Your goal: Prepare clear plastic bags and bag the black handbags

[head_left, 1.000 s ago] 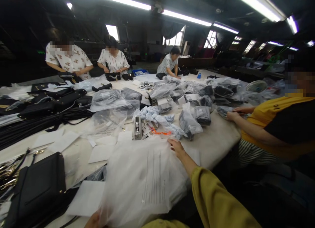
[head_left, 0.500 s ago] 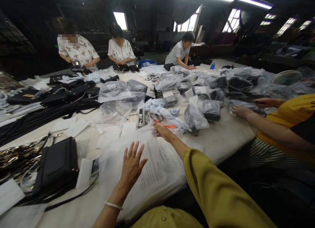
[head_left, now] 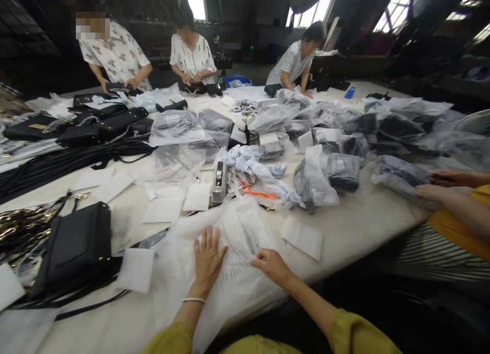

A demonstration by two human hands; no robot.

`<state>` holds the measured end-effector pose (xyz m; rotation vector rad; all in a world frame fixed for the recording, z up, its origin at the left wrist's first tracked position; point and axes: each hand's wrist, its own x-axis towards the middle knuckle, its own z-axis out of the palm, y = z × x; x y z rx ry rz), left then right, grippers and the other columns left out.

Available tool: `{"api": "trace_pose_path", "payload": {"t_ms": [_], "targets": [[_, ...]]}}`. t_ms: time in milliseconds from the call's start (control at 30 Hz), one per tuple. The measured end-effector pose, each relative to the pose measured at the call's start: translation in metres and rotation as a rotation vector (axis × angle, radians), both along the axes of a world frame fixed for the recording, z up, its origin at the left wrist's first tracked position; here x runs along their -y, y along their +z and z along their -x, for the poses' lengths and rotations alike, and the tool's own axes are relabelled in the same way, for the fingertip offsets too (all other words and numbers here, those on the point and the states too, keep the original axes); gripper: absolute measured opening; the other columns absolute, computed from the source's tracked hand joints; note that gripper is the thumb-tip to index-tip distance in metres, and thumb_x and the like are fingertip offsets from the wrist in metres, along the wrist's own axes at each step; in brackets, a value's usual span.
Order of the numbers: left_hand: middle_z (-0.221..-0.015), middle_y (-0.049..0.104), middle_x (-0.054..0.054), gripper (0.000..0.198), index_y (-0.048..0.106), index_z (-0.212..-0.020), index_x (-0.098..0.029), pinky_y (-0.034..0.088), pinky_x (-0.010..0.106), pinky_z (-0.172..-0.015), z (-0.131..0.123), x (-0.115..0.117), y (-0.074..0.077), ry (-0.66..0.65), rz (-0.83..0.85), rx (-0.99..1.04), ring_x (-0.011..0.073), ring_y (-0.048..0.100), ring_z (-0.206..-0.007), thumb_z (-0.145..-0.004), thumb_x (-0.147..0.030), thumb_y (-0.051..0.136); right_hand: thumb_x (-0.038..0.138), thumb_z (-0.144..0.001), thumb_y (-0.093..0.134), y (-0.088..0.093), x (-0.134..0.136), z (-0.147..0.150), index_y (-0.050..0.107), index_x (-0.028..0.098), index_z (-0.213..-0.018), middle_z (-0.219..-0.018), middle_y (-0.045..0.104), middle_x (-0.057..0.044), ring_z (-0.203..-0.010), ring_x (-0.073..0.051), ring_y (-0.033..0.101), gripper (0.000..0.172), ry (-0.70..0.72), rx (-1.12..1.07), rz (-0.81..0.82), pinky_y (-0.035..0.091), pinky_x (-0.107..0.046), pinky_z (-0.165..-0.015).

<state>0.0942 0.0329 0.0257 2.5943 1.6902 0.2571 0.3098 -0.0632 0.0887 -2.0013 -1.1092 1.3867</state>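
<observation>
A translucent plastic bag (head_left: 174,264) with printed text lies flat on the table in front of me. My left hand (head_left: 209,257) rests palm down on it, fingers stretched out. To the right, my right hand (head_left: 273,266) has its fingers pinched on the bag's film. Beyond the bag's far edge stand a grey tape dispenser (head_left: 219,183) and an orange strip (head_left: 257,192). A white foam sheet (head_left: 303,237) lies to the right of the bag, and another foam square (head_left: 135,270) to its left.
A black handbag (head_left: 78,242) sits at left by gold chains (head_left: 26,224). Several bagged items (head_left: 325,134) fill the middle and right. Three people work across the table. At right, a co-worker's hands (head_left: 440,188) touch a bagged item (head_left: 401,170).
My right hand has come back towards me from near the tape dispenser and pinches the bag. My left hand, raised before, now lies flat on it. The view has shifted.
</observation>
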Motion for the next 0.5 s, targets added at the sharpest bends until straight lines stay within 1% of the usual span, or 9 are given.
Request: {"api": "trace_pose_path", "payload": {"t_ms": [100, 200, 267, 300, 333, 400, 467, 500], "targets": [[-0.158, 0.029, 0.016, 0.060, 0.029, -0.151, -0.018, 0.021, 0.061, -0.117, -0.010, 0.002, -0.006, -0.017, 0.010, -0.012, 0.0327, 0.026, -0.146, -0.098, -0.044, 0.040, 0.028, -0.074, 0.066, 0.000, 0.011, -0.027, 0.051, 0.021, -0.060, -0.056, 0.045, 0.005, -0.061, -0.012, 0.040, 0.022, 0.001, 0.131, -0.023, 0.026, -0.026, -0.059], [-0.158, 0.030, 0.015, 0.062, 0.030, -0.151, -0.020, 0.023, 0.061, -0.116, -0.019, 0.006, -0.010, -0.066, 0.017, -0.011, 0.0330, 0.028, -0.145, -0.096, -0.048, 0.042, 0.025, -0.069, 0.070, 0.003, 0.025, -0.051, 0.052, 0.022, -0.059, -0.055, 0.047, 0.004, -0.058, -0.013, 0.041, 0.021, -0.006, 0.242, 0.044, 0.027, -0.028, -0.060], [-0.158, 0.031, 0.015, 0.065, 0.031, -0.151, -0.022, 0.021, 0.062, -0.116, -0.021, 0.009, -0.012, -0.103, -0.009, -0.006, 0.0339, 0.028, -0.145, -0.095, -0.051, 0.045, 0.026, -0.068, 0.073, 0.010, 0.030, -0.058, 0.058, 0.023, -0.068, -0.058, 0.052, 0.003, -0.061, -0.016, 0.047, 0.015, -0.041, 0.331, 0.055, 0.031, -0.030, -0.063], [-0.157, 0.031, 0.015, 0.066, 0.031, -0.151, -0.023, 0.019, 0.062, -0.116, -0.022, 0.011, -0.012, -0.129, -0.033, -0.002, 0.0342, 0.028, -0.145, -0.094, -0.053, 0.046, 0.027, -0.070, 0.073, 0.016, 0.029, -0.056, 0.061, 0.024, -0.074, -0.061, 0.055, 0.001, -0.064, -0.018, 0.051, 0.013, -0.062, 0.373, 0.020, 0.034, -0.031, -0.066], [-0.157, 0.031, 0.014, 0.067, 0.031, -0.151, -0.023, 0.017, 0.062, -0.117, -0.023, 0.012, -0.012, -0.163, -0.062, 0.005, 0.0343, 0.028, -0.145, -0.093, -0.054, 0.047, 0.029, -0.075, 0.071, 0.023, 0.026, -0.051, 0.063, 0.025, -0.081, -0.067, 0.060, 0.000, -0.068, -0.020, 0.055, 0.011, -0.073, 0.398, -0.048, 0.039, -0.033, -0.069], [-0.157, 0.032, 0.014, 0.068, 0.031, -0.151, -0.024, 0.014, 0.062, -0.118, -0.027, 0.016, -0.012, -0.248, -0.114, 0.032, 0.0348, 0.029, -0.144, -0.092, -0.054, 0.049, 0.032, -0.086, 0.060, 0.036, 0.015, -0.029, 0.065, 0.027, -0.097, -0.085, 0.068, -0.003, -0.082, -0.023, 0.062, 0.013, -0.050, 0.375, -0.271, 0.046, -0.036, -0.079], [-0.156, 0.035, 0.012, 0.065, 0.032, -0.150, -0.025, 0.015, 0.061, -0.119, -0.034, 0.020, -0.014, -0.337, -0.123, 0.073, 0.0347, 0.031, -0.144, -0.092, -0.047, 0.050, 0.031, -0.093, 0.048, 0.042, -0.002, 0.003, 0.062, 0.027, -0.114, -0.110, 0.069, -0.006, -0.104, -0.023, 0.063, 0.025, 0.056, 0.292, -0.531, 0.049, -0.037, -0.093], [-0.155, 0.038, 0.011, 0.061, 0.034, -0.149, -0.026, 0.017, 0.059, -0.119, -0.037, 0.022, -0.017, -0.365, -0.096, 0.109, 0.0339, 0.033, -0.143, -0.092, -0.041, 0.050, 0.029, -0.095, 0.045, 0.040, -0.011, 0.018, 0.059, 0.027, -0.123, -0.124, 0.065, -0.007, -0.118, -0.023, 0.058, 0.032, 0.135, 0.274, -0.642, 0.046, -0.039, -0.103]]}}
